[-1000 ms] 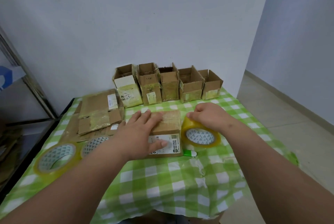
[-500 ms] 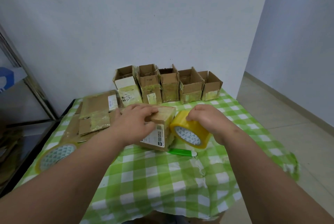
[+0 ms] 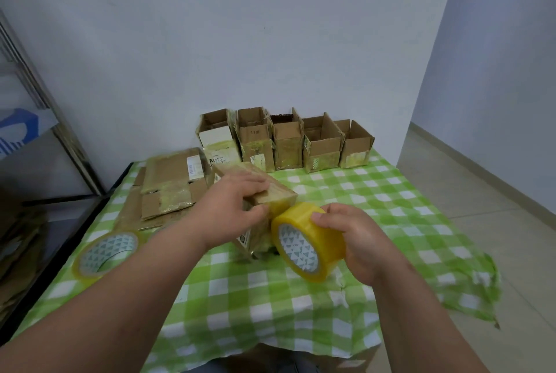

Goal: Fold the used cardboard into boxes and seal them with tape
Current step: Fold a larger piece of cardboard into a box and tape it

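Green-checked table (image 3: 391, 210) fills the view, and along its far edge, against the wall, stands a row of five folded boxes (image 3: 282, 141), tops open. Far left lies a stack of flattened cardboard (image 3: 168, 189), waiting its turn, and a spare tape roll (image 3: 105, 249) sits near the left edge.

Now the action: the box in hand (image 3: 270, 192) is tipped up on the cloth at table centre, just ahead of both hands, its long axis running from the near-left corner away to the far right. It looks well worn, brown with glossy yellowish strips of old tape on top and a white printed label on the near side face.

The left hand (image 3: 231, 207) is the nearer one, fingers spread across the top and thumb curled onto the near face, gripping the box. The right hand (image 3: 358, 240) grasps the yellow tape roll (image 3: 307, 240), fingers wrapped over its outer band, patterned core facing the camera. The roll sits just right of the box's near end, touching it or nearly so (whether a strip has stuck on, I cannot tell).

So, by my reading, the coming pull runs along that long axis, roll travelling away over the top seam while the left hand pins the box.
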{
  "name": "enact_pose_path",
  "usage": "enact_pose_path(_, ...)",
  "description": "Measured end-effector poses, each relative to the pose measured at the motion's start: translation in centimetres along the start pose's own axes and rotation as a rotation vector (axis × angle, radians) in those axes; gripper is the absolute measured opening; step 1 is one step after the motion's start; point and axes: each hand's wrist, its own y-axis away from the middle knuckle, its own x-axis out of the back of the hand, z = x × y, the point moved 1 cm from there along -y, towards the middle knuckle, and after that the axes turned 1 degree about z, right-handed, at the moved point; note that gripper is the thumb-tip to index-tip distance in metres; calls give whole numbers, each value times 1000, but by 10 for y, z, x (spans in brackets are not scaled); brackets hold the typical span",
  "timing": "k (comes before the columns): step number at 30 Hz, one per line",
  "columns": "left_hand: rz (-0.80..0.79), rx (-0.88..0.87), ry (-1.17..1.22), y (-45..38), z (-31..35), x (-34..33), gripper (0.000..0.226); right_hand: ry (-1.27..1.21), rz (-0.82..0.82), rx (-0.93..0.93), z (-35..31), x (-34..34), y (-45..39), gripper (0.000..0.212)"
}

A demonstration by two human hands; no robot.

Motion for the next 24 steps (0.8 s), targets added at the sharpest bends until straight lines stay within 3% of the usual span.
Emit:
enact_pose_path(2,-18,-31,10,9,-6,1,47,-43,-38,-8,8,-10,8,16)
enact_pose_path(5,31,-30,63,23,-12,2,44,-104,-80,-4,18,-29,17,33)
enact_pose_path(9,31,-66,-6,37,-13,0,47,-170,-90,28,33,-48,30,26)
enact_pose_path(19,8,-185,-31,35,8,1,52,-348,39,113,48,-56,41,29)
enact_pose_path(24,-9,-56,-14,30,-18,3,46,-230,45,114,41,-71,34,4)
